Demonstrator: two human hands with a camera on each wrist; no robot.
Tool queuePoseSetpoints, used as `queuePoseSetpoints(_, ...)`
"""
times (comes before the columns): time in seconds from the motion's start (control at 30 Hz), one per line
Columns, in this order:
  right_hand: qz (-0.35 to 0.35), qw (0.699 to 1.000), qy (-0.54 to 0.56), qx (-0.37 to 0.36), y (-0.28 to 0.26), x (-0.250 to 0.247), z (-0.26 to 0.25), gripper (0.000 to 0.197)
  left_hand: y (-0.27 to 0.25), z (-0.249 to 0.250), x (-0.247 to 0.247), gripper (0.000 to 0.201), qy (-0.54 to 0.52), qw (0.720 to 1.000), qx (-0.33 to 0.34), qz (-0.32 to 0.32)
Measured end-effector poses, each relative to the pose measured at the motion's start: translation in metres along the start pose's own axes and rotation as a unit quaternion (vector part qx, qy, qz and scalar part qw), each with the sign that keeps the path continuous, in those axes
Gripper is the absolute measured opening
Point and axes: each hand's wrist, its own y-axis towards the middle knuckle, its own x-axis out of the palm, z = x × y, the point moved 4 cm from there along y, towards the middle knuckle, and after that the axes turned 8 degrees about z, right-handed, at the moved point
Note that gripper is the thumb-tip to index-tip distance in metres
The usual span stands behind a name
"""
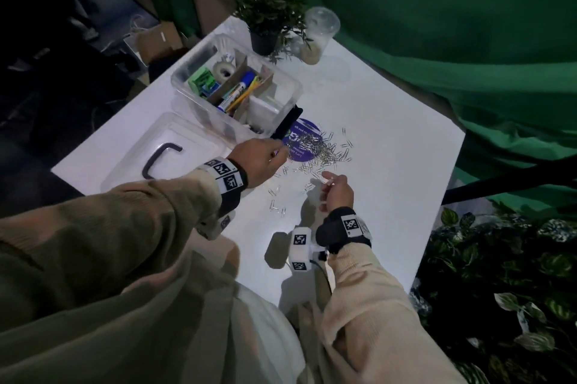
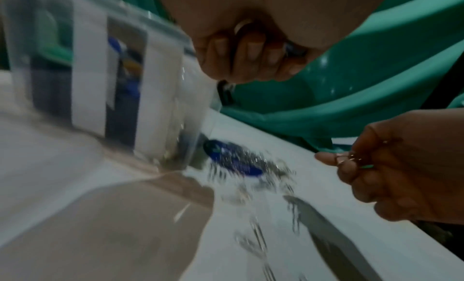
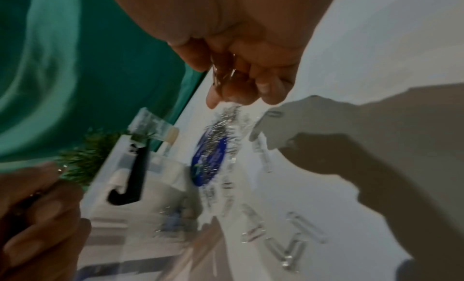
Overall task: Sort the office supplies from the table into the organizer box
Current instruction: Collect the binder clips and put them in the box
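Note:
A heap of silver paper clips [image 1: 324, 151] lies on a round purple sticker [image 1: 301, 130] on the white table, with loose clips trailing toward me. My left hand [image 1: 281, 154] hovers at the heap's left edge, fingers curled in the left wrist view [image 2: 253, 55] round a few shiny clips. My right hand [image 1: 327, 180] is just below the heap and pinches a small bunch of clips [image 3: 223, 74] between thumb and fingers. The clear organizer box [image 1: 293, 93] stands behind the heap, with cardboard dividers, green packs, a tape roll and markers inside.
The box's clear lid [image 1: 175, 133] with a black handle lies flat at the left. A black clasp [image 1: 287, 122] hangs on the box's near end. A potted plant [image 1: 268, 18] and a plastic cup [image 1: 318, 33] stand at the far edge. Green cloth hangs behind.

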Motion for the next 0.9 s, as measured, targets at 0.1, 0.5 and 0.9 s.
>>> queuePoseSetpoints(0.1,-0.035,0.998,0.001,-0.06,-0.011,0.031,-0.031,0.03,0.015,-0.003,-0.037,0.03,0.022,0.999,0.022,0.042)
queuePoseSetpoints(0.5,0.009,0.961,-0.102,-0.258,-0.04,0.121,-0.087,0.023,0.075,-0.04,-0.059,0.036,0.106,0.985,-0.069,-0.114)
queuePoseSetpoints(0.9,0.003,0.946,-0.061,-0.317,-0.047,0.124,-0.085,0.025,0.076,-0.053,-0.075,0.05,0.127,0.983,-0.047,-0.123)
